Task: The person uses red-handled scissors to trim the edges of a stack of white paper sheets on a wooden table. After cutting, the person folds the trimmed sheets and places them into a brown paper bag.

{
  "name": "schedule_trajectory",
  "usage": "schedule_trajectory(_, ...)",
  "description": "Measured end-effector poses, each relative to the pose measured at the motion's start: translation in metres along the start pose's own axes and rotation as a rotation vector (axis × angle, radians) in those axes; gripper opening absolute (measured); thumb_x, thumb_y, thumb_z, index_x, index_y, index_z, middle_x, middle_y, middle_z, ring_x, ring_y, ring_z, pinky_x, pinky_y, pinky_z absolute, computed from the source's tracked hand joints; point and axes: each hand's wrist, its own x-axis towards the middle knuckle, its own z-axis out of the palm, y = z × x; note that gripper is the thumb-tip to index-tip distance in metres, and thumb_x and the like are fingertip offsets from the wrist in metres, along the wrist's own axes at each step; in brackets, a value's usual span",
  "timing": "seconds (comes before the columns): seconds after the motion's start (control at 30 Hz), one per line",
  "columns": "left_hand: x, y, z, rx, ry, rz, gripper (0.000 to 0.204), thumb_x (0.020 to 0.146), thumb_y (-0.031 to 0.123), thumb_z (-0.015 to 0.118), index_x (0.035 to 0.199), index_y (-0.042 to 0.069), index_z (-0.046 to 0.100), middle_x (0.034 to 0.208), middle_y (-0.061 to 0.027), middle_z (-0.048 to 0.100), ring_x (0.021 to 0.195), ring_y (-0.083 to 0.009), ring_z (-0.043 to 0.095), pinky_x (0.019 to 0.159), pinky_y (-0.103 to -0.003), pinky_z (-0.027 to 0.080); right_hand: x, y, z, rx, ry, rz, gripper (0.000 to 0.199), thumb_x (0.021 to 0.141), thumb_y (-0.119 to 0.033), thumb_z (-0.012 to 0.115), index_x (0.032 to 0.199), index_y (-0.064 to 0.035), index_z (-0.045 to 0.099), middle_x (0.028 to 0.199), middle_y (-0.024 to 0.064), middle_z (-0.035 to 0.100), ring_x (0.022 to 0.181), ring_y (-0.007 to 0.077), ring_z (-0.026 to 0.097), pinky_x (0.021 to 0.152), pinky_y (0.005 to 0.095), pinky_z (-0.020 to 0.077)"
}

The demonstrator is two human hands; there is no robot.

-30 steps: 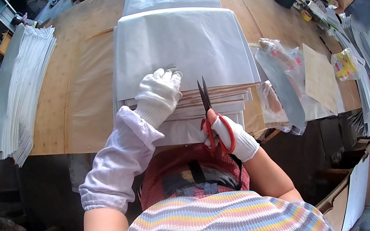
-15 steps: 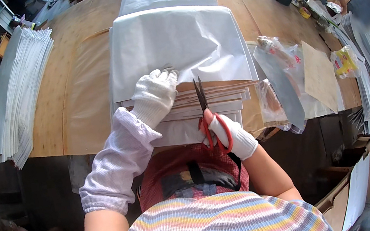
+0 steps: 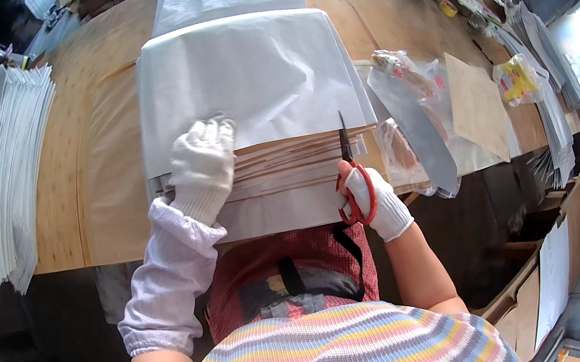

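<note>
Head view: left grip [image 3: 206, 153] on top white sheet [image 3: 247, 72], right grip [image 3: 385, 203] clenched round red-handled scissors [image 3: 346, 152].
Sheet tops the paper stack [image 3: 279, 161] at the worktop's [image 3: 53, 199] near edge; scissors point away from the wearer by the stack's front right, blades look closed, contact unclear. Left grip lies over the sheet's front left; pinching or just pressing, cannot tell. Step reads as steadying the sheet, scissors ready; next move seems to call for a steady left and careful blade tips near paper.
</note>
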Motion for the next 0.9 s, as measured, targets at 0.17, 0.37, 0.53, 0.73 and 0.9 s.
schedule_trajectory(0.17, -0.035, -0.018, -0.026, 0.06, 0.13, -0.407, 0.065, 0.079, 0.013, 0.072, 0.14, 0.002, 0.053, 0.142, -0.0146, 0.056, 0.13, -0.0336, 0.052, 0.112, -0.043, 0.041, 0.004, 0.026, 0.01, 0.11, -0.198, -0.133, 0.07, 0.095, -0.07, 0.049, 0.094, -0.0012, 0.062, 0.077, 0.0103, 0.065, 0.07, 0.02, 0.064, 0.064, 0.0316, 0.0513)
schedule_trajectory(0.37, -0.069, -0.067, -0.02, -0.464, 0.226, -0.325, 0.058, 0.08, 0.002, 0.067, 0.138, 0.004, 0.057, 0.145, -0.0144, 0.056, 0.131, -0.0339, 0.054, 0.112, -0.042, 0.043, -0.011, -0.019, 0.115, 0.088, -0.681, -0.031, 0.074, 0.097, -0.072, 0.041, 0.101, -0.0019, 0.062, 0.082, 0.0108, 0.067, 0.073, 0.0216, 0.067, 0.068, 0.0323, 0.0543)
schedule_trajectory(0.53, -0.07, -0.076, -0.018, -0.49, 0.26, -0.258, 0.057, 0.078, 0.001, 0.069, 0.134, 0.004, 0.061, 0.14, -0.0154, 0.059, 0.129, -0.0331, 0.056, 0.11, -0.042, 0.045, -0.005, -0.045, 0.195, -0.057, -0.659, 0.037, 0.068, 0.098, -0.068, 0.041, 0.083, -0.0056, 0.062, 0.073, 0.0074, 0.07, 0.064, 0.0193, 0.065, 0.062, 0.0317, 0.0513)
schedule_trajectory(0.73, -0.055, -0.079, -0.036, -0.311, 0.306, -0.126, 0.044, 0.077, -0.001, 0.069, 0.121, 0.003, 0.068, 0.127, -0.0165, 0.067, 0.116, -0.0337, 0.063, 0.101, -0.042, 0.051, -0.018, -0.051, 0.19, 0.08, -0.639, 0.023, 0.058, 0.098, -0.061, 0.054, 0.082, -0.0049, 0.055, 0.069, 0.0135, 0.064, 0.055, 0.0235, 0.061, 0.05, 0.0353, 0.0507)
schedule_trajectory(0.9, 0.027, -0.117, -0.087, -0.324, 0.446, -0.228, 0.03, 0.089, 0.013, 0.065, 0.117, 0.004, 0.069, 0.12, -0.0162, 0.068, 0.111, -0.0308, 0.065, 0.099, -0.038, 0.052, -0.044, -0.037, 0.126, 0.056, -0.723, -0.29, 0.067, 0.092, -0.07, 0.055, 0.086, -0.0033, 0.055, 0.106, 0.0157, 0.066, 0.087, 0.0228, 0.061, 0.084, 0.0356, 0.0507)
